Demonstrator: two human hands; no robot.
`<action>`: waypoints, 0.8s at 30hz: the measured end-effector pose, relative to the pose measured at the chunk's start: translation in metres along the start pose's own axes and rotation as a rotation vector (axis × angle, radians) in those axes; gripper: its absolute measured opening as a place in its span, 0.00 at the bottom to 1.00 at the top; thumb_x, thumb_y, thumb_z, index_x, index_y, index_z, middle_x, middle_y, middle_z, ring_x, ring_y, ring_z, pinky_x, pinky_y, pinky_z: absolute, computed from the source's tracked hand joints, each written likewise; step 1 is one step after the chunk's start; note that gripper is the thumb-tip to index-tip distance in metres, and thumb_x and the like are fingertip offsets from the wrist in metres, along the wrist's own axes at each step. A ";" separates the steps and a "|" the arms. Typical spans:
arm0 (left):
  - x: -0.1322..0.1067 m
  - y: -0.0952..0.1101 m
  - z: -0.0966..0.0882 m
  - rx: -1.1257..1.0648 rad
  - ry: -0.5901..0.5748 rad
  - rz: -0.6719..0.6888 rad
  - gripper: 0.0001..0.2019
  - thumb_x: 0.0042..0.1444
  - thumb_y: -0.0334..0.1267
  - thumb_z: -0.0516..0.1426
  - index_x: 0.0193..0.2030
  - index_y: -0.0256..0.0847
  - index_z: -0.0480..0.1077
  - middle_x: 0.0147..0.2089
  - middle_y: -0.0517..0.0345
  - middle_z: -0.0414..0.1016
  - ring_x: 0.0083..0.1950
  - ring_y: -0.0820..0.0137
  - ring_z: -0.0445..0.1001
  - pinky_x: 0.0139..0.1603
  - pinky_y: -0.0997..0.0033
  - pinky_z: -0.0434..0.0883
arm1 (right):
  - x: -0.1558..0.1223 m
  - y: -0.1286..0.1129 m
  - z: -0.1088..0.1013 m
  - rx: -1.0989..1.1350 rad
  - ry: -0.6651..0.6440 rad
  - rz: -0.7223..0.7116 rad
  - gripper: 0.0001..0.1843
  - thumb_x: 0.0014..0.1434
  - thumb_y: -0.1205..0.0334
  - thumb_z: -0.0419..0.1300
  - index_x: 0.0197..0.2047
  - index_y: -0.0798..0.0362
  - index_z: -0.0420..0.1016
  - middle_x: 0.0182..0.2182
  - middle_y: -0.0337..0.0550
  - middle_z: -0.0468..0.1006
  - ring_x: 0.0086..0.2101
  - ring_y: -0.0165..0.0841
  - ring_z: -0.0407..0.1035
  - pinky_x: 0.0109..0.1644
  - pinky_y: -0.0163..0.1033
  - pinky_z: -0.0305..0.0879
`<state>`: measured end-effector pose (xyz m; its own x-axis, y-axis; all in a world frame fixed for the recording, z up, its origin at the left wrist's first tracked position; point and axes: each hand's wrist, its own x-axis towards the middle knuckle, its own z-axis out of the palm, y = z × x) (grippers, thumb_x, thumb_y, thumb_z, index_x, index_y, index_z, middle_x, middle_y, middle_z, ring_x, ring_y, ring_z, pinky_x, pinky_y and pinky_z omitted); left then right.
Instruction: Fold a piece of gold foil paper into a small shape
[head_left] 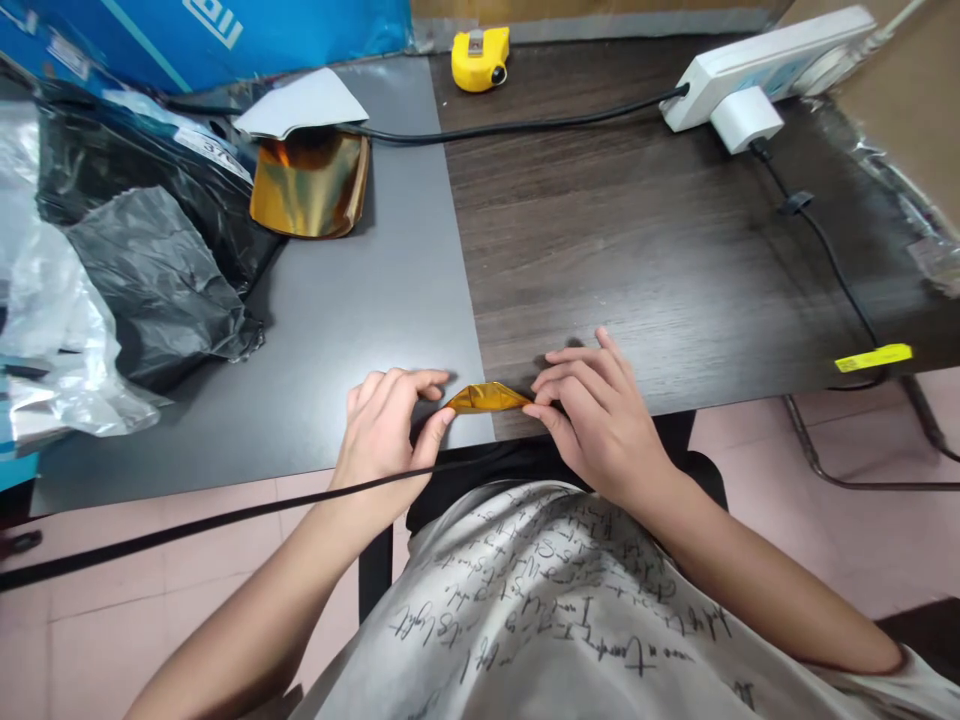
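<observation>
A small folded piece of shiny gold paper [486, 398] lies at the near edge of the table, where the grey mat [375, 300] meets the dark wood top [637, 230]. My left hand [390, 425] pinches its left end between thumb and curled fingers. My right hand [600, 410] pinches its right end, fingertips pressed on the fold. Both hands rest on the table edge, one at each end of the paper.
A stack of gold sheets [311, 180] under white paper [304, 103] sits at the back of the mat. Black and clear plastic bags [142, 270] fill the left. A yellow tape measure [480, 58], a white power strip [772, 65] and cables [825, 250] lie behind and right.
</observation>
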<state>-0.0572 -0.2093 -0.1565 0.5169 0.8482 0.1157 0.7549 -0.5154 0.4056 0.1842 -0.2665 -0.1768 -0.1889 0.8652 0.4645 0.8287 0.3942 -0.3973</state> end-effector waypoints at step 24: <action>0.029 -0.001 0.001 -0.184 0.226 0.252 0.01 0.60 0.32 0.60 0.37 0.38 0.73 0.35 0.63 0.78 0.39 0.84 0.71 0.46 0.77 0.66 | 0.012 0.014 -0.004 0.233 0.297 -0.164 0.11 0.57 0.78 0.68 0.40 0.57 0.75 0.36 0.47 0.81 0.35 0.30 0.78 0.38 0.35 0.80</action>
<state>-0.0427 -0.1837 -0.1541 0.5591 0.7140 0.4214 0.5197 -0.6978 0.4929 0.1952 -0.2521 -0.1737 -0.1201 0.6715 0.7312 0.6522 0.6087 -0.4519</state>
